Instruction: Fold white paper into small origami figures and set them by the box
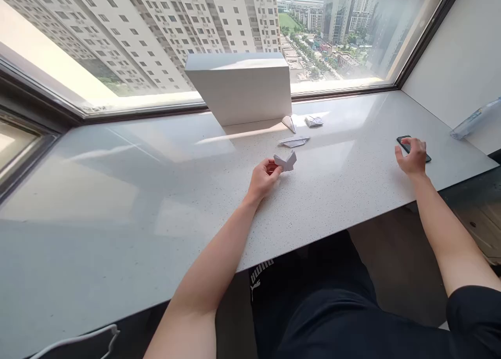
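My left hand (265, 180) is closed on a small piece of folded white paper (287, 162), pinched between thumb and fingers just above the counter. The paper has a V-shaped notch at its top. Just beyond it lie a boat-shaped paper fold (295, 142), a pointed paper fold (289, 123) and a squarish paper fold (313, 121). Far to the right, my right hand (413, 156) is over a dark phone (402, 140), its fingers bent and the thumb apart from them. The hand covers part of the phone; whether it touches it I cannot tell.
A speckled white counter (188, 192) runs along the window, its front edge close to my body. A white box-like block (250, 95) stands against the window behind the paper folds. At the right wall is a clear plastic item (475, 119). A white cable (78, 338) hangs at lower left.
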Tool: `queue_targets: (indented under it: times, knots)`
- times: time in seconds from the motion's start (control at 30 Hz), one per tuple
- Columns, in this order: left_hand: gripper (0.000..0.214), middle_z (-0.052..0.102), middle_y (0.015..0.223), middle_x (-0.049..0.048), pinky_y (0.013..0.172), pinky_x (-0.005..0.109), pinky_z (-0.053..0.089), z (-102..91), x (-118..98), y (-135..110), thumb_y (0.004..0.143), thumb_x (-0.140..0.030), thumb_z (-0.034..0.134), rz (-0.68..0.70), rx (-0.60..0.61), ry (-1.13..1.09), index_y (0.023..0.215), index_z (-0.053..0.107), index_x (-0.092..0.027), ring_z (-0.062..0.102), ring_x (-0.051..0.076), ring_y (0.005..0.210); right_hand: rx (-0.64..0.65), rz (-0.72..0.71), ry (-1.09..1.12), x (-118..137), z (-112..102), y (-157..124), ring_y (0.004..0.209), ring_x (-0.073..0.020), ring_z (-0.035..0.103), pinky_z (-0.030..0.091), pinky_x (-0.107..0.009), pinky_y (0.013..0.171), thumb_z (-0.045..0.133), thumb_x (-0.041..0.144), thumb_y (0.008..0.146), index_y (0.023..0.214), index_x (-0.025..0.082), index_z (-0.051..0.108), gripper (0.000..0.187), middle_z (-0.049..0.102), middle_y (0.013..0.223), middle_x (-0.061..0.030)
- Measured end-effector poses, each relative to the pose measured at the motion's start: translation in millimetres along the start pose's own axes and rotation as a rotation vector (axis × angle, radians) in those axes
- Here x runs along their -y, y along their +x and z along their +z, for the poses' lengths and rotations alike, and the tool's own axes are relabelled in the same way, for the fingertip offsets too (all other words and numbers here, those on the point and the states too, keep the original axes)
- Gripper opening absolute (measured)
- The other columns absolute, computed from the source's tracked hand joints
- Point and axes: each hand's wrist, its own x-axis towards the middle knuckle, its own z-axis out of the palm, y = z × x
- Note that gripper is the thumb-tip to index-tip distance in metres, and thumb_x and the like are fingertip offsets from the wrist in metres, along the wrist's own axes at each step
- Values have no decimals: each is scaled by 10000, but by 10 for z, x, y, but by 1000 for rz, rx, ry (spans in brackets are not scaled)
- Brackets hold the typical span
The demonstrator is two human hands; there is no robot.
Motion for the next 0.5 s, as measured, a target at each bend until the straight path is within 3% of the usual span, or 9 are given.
queue_targets:
  times: [0.1,0.23,0.37,0.5]
  knots:
    - [424,909,1162,147,1027,525,723,11,30,7,906,-572,913,14,-1,-17,1108,790,-220,886,365,1115,363,-135,307,897,367,-80,1165,-401,808,709,-632,1031,795,569,1044,1314,235,803,430,860,1268,-204]
    - [444,923,1134,147,1008,517,722,23,74,23,894,-589,924,15,11,-38,1111,804,-220,888,357,1079,835,-227,604,2075,917,-341,1146,-346,827,720,-558,1029,864,617,1038,1353,243,835,489,865,1362,-182]
    - [489,927,1115,148,974,486,722,33,118,55,862,-616,946,16,25,-57,1105,812,-213,888,343,1053,960,-222,871,2768,1399,-576,1017,-282,808,699,-434,863,954,676,942,1266,234,809,568,870,1223,-119]
    - [497,919,1048,128,946,472,716,51,160,88,869,-632,946,16,4,-73,1097,798,-216,881,326,1007,922,-115,1088,2979,1645,-680,891,-221,740,641,-365,783,989,764,848,1093,246,760,617,809,1040,-48]
